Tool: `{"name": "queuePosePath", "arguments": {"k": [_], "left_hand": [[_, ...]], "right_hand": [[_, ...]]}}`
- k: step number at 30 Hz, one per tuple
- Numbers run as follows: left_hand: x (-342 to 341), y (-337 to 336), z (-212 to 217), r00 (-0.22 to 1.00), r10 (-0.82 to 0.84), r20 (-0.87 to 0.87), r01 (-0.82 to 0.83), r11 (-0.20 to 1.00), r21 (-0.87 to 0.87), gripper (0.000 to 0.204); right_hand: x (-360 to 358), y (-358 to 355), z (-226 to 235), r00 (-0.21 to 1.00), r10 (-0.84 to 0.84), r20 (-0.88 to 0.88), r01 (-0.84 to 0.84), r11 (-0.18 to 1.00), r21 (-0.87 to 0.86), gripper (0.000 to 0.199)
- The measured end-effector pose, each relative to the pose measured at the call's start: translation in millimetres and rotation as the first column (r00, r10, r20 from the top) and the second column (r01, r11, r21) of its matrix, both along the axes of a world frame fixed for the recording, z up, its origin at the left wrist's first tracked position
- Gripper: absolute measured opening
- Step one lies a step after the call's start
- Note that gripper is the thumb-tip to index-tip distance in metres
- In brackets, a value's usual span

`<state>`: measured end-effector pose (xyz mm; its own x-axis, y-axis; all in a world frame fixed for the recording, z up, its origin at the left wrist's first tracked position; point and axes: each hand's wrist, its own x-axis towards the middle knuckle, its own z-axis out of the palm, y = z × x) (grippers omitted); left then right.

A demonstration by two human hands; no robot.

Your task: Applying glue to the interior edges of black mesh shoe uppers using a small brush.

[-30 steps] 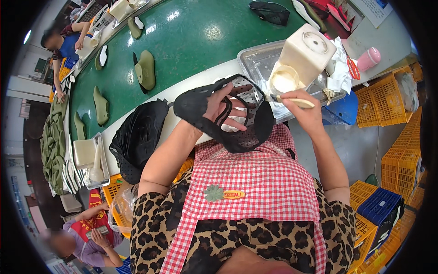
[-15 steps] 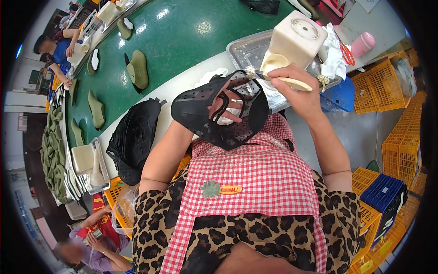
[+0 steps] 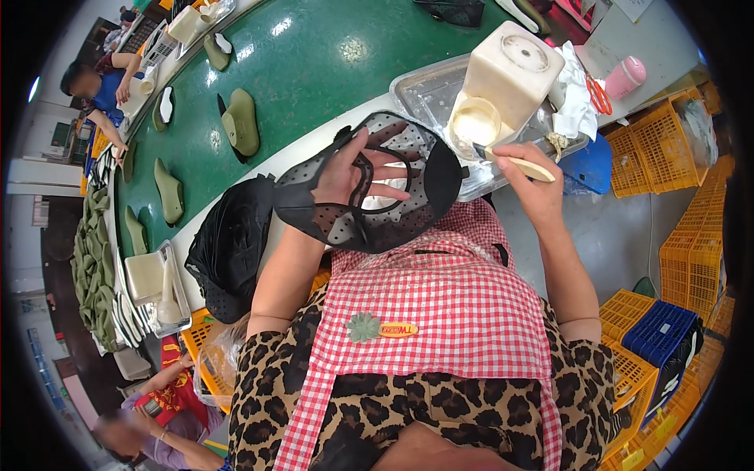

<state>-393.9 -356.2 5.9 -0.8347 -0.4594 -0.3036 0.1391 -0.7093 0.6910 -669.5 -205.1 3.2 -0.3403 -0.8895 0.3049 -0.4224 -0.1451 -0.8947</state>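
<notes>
A black mesh shoe upper (image 3: 314, 218) with dots hangs in front of my apron. My left hand (image 3: 342, 174) holds it from inside, fingers spread and showing through the mesh and the opening. In my right hand (image 3: 534, 188) is a brush (image 3: 528, 168) with a pale wooden handle, gripped between thumb and fingers. Its head points at the cup of white paste (image 3: 476, 124), built onto a square cream container (image 3: 514, 71); the bristles are mostly hidden at the cup's rim. Under the container lies a clear plastic tray (image 3: 410, 88).
More black uppers (image 3: 228, 247) lie on the table edge at left. Green shoe lasts (image 3: 241, 125) stand on the green tabletop (image 3: 314, 78). White cloth (image 3: 577, 118), red-handled scissors (image 3: 598, 96) and a pink bottle (image 3: 626, 77) are at right, near yellow crates (image 3: 640, 149). Two people sit at left.
My right hand has drawn the brush from the upper's edge right and down to the paste cup. The upper has shifted slightly left and turned, showing more of my left hand.
</notes>
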Motion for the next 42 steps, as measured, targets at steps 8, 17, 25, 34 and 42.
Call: {"name": "queuePosePath", "arguments": {"k": [8, 17, 25, 34, 42], "left_hand": [[-9.5, 12.0, 9.2, 1.000, 0.004, 0.022, -0.001, 0.991, -0.134, 0.066], [0.5, 7.0, -1.8, 0.972, 0.161, -0.169, -0.171, 0.984, -0.049, 0.070], [-7.4, 5.2, -10.3, 0.962, 0.170, -0.214, -0.190, 0.979, -0.073, 0.067], [-8.8, -3.8, -38.9, 0.948, 0.201, -0.248, -0.185, 0.979, 0.088, 0.061], [-7.5, -16.1, -56.8, 0.959, 0.166, -0.230, -0.128, 0.977, 0.173, 0.061]], "right_hand": [[17.3, -12.6, 18.0, 0.992, 0.049, -0.114, -0.064, 0.989, -0.133, 0.013], [17.1, 11.8, -24.8, 1.000, -0.009, -0.013, 0.009, 1.000, -0.018, 0.013], [15.3, 9.8, 1.2, 0.993, -0.110, -0.036, 0.106, 0.989, -0.104, 0.014], [8.9, 22.2, -18.5, 0.996, -0.048, -0.074, 0.049, 0.999, 0.005, 0.013], [6.7, 1.2, -10.7, 0.991, -0.110, -0.070, 0.106, 0.993, -0.057, 0.012]]}}
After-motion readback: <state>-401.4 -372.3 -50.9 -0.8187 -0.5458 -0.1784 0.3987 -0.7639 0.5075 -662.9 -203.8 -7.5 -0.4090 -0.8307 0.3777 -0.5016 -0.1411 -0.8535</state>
